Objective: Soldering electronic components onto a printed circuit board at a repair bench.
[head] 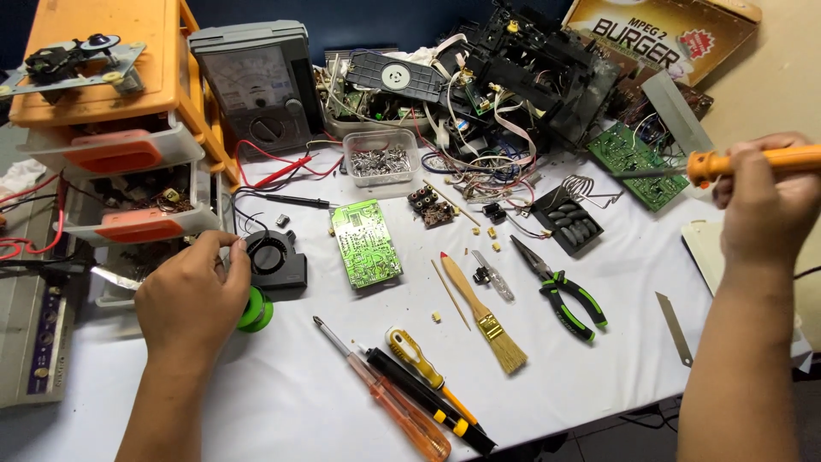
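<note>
Your right hand point(761, 201) is closed around an orange soldering iron point(753, 160), held up at about 2 o'clock with its tip over one green circuit board point(637, 154). Your left hand point(192, 295), down at 8 o'clock, has its fingers curled onto a green solder spool point(256, 312), thumb and forefinger pinched together up top; whether they've got wire between them, can't tell.

Count-wise: two green boards, the second circuit board point(366, 242) lying flat near the middle. Three screwdrivers point(410, 385) fanned out at 6 o'clock, one brush point(483, 312), one pair of green-handled pliers point(564, 295), one black blower fan point(272, 257) just beside your left hand.

One brown cardboard box point(658, 34) with red and white printing leans at 1 o'clock. A grey analog meter point(256, 85) stands at 11, next to orange drawers point(111, 94). A clear tub point(380, 158) of metal bits sits ahead of a messy scrap pile point(487, 85) at 12.
</note>
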